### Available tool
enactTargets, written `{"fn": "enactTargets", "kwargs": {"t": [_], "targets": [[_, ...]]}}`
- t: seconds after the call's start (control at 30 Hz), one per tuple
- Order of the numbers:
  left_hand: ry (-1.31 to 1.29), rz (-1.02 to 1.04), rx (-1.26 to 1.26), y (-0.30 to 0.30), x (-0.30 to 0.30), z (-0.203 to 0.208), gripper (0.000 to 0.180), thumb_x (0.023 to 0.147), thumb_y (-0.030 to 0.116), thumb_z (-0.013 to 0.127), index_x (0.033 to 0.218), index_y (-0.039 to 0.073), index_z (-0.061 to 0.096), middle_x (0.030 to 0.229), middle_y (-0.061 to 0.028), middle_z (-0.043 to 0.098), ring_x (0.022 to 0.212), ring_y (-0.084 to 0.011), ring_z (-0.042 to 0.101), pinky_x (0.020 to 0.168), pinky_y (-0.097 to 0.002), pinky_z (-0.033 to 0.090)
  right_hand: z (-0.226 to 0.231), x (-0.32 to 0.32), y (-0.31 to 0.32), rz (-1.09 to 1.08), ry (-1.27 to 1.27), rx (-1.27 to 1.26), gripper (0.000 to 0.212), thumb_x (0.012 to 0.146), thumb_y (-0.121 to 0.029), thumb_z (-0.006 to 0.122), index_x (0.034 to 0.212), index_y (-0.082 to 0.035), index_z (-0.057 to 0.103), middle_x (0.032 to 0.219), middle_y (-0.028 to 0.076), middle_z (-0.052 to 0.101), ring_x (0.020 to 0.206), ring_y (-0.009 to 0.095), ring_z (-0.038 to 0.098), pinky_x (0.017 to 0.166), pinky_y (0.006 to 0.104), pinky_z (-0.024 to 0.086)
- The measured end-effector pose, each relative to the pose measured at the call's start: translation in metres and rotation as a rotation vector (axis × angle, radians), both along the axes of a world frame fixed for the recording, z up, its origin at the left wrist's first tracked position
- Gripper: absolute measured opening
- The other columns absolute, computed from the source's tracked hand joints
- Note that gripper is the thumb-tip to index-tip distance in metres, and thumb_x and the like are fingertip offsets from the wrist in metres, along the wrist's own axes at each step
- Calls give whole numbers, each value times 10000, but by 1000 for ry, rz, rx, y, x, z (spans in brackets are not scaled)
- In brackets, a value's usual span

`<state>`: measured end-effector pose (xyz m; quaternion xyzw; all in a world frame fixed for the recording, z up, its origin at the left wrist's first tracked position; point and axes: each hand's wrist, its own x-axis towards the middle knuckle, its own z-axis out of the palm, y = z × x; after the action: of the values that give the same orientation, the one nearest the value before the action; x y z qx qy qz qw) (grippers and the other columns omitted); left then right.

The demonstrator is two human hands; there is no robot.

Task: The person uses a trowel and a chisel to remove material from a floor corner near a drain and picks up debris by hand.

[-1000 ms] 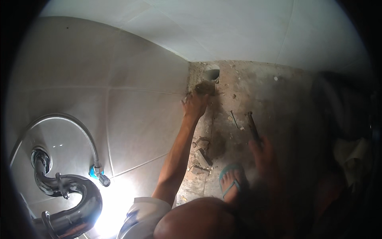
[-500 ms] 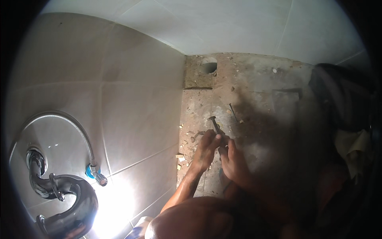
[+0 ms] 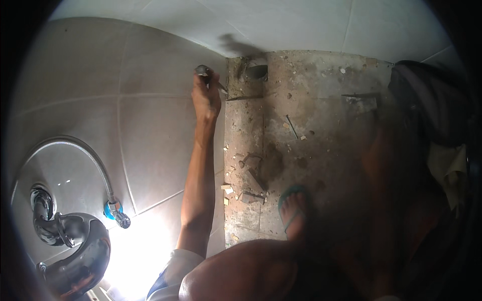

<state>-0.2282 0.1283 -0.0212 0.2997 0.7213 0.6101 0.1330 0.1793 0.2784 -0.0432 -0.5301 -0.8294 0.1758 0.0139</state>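
My left hand (image 3: 206, 98) is raised close to the tiled wall, its fingers closed around what looks like a metal chisel (image 3: 202, 70) with a broad, flattened head. A thin pointed end (image 3: 222, 89) sticks out on the other side, by the foot of the wall. Just to the right of it, a round pipe opening (image 3: 257, 71) sits in the rough floor corner. My right hand (image 3: 377, 155) is far to the right in deep shadow, low over the floor; its fingers are too dark and blurred to make out.
A long nail (image 3: 291, 127) and broken tile pieces (image 3: 255, 179) lie on the bare floor. A sandalled foot (image 3: 293, 208) stands near the middle. Chrome drain pipe (image 3: 90, 246), braided hose (image 3: 83, 144) and valve (image 3: 119, 216) project at left. A dark bag-like bundle (image 3: 427, 100) is at right.
My hands, together over the floor before, are now apart. The left has gone up and left to the wall with the chisel; the right has moved right into shadow.
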Motion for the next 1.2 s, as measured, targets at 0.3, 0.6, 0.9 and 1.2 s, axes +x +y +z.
{"fn": "enactTargets", "kwargs": {"t": [0.3,0.6,0.9,1.2], "targets": [[350,75,-440,-4,-1,-44,112,928,62,588,1017,34,525,862,-67,597,781,-134,542,734,-278,464,-52,35,8,-59,70,-24,600,816,-230,716,1296,4,443,1231,246,515,1167,416,497,968,461,412],[274,219,-321,-12,-11,-64,169,911,61,613,1043,53,507,826,-77,598,746,-165,561,709,-294,476,-47,26,13,-75,37,-90,533,860,-208,628,1288,45,435,1205,290,546,1132,434,531,962,455,424],[117,229,-121,0,13,-48,133,930,72,588,993,47,474,864,-94,597,763,-192,571,756,-322,488,-39,16,5,-140,278,-104,505,850,-255,662,1225,42,497,1106,267,605,1043,391,604,916,420,455],[502,137,-405,-8,5,-40,167,906,63,619,1012,35,493,862,-108,596,770,-225,580,739,-320,481,48,-32,-16,-234,430,-444,376,869,-284,662,1066,24,576,927,180,647,877,254,631,781,359,472]]}}
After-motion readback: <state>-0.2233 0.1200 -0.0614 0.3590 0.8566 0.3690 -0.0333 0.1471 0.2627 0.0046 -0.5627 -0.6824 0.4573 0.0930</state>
